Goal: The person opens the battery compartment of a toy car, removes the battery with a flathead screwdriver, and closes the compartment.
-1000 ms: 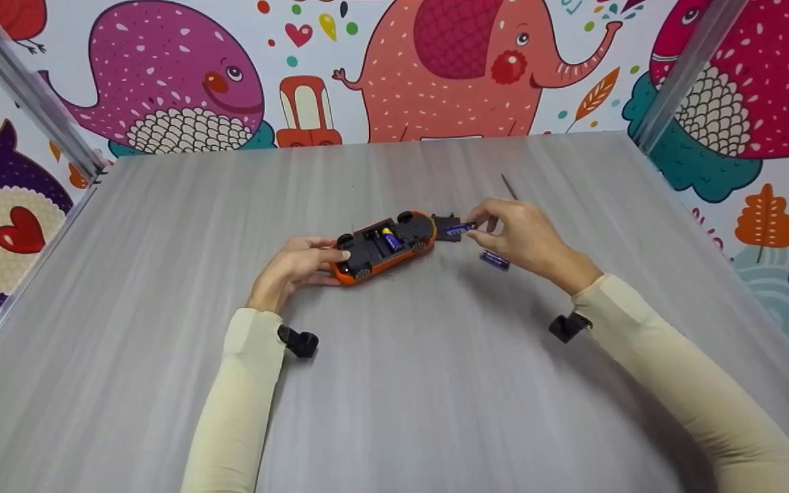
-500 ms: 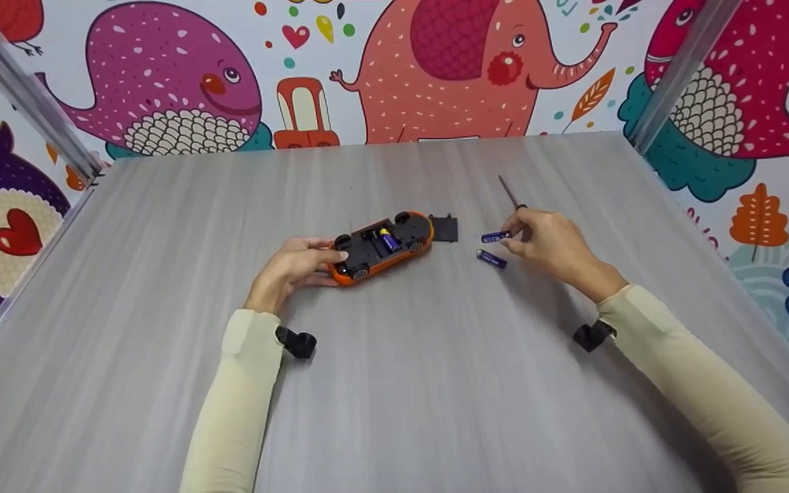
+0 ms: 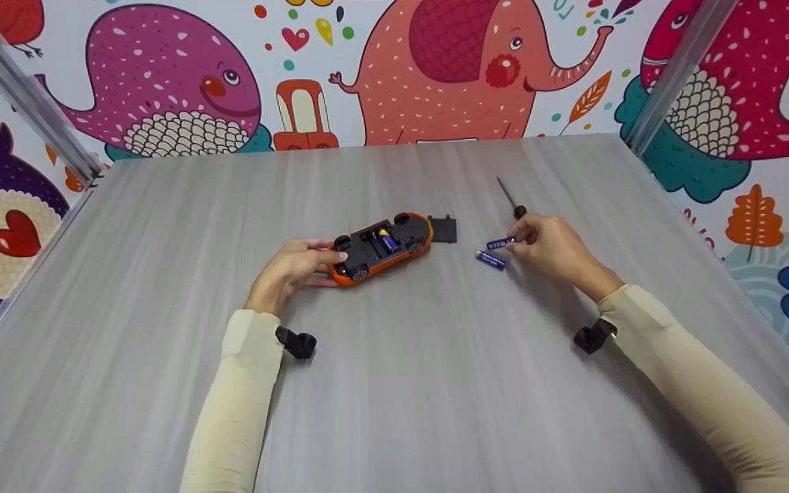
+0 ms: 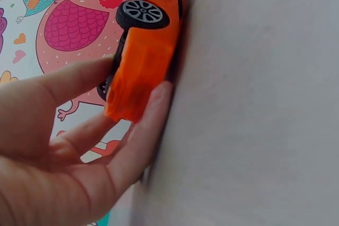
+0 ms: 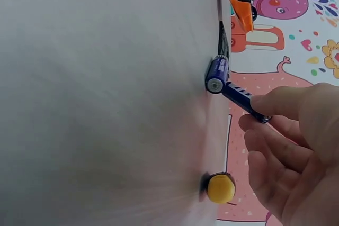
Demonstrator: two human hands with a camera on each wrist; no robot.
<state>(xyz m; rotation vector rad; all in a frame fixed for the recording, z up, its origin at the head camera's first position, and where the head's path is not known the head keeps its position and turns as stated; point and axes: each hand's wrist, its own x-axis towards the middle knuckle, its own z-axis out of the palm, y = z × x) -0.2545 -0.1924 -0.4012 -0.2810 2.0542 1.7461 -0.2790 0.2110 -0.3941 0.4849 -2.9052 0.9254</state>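
An orange toy car lies upside down with its black underside up and its battery compartment uncovered. A purple-and-yellow battery sits in the compartment. My left hand grips the car's left end, thumb on the underside and fingers below. In the right wrist view, my right hand pinches a dark blue battery between thumb and fingers, tilted down towards the table. Its far end is right beside a second battery, which lies on the table. The black battery cover rests just past the car's right end.
Behind my right hand lies a screwdriver, its yellow handle end showing in the right wrist view. The grey table meets a wall printed with cartoon animals at the back.
My right hand has carried the pinched battery rightwards from over the cover, then lowered it beside the loose battery. My left hand and the car have stayed in place.
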